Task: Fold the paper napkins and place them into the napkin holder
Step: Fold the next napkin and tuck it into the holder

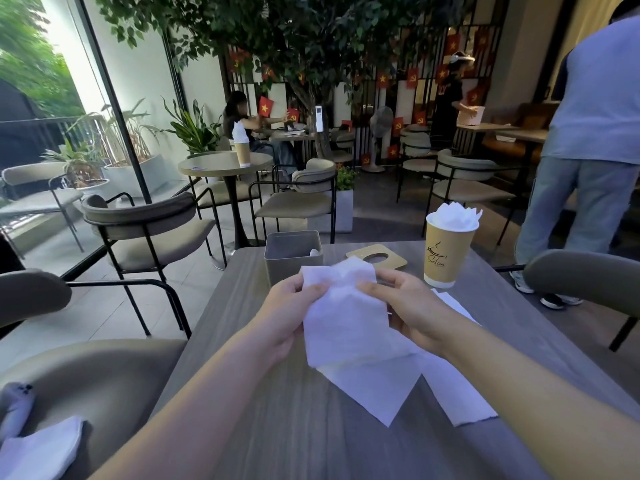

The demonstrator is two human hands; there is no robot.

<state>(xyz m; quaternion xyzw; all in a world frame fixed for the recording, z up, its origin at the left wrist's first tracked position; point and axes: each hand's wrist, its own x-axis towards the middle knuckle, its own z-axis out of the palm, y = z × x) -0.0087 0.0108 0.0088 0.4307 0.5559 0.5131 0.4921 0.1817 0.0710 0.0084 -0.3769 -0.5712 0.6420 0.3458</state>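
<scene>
Both hands hold one white paper napkin [341,310] up above the bench [311,427], near its middle. The left hand [289,311] grips the napkin's left edge, fingers curled in front and thumb behind the sheet. The right hand [410,308] pinches the right side near the top, its fingertips pressed onto the paper. The napkin's upper part looks crumpled and partly doubled over; its lower part hangs flat and reaches down to the loose napkins [408,386] spread on the bench beneath the hands. Just behind the held napkin stands the grey square napkin holder [293,254], open at the top, with a bit of white showing inside at its right wall. To the right of the holder lies a flat wooden coaster [391,259] with a round hole, and further right a tan paper cup [448,252] stuffed with white napkins stands upright. A folded white napkin [41,448] rests on the chair seat [114,382] at lower left
</scene>
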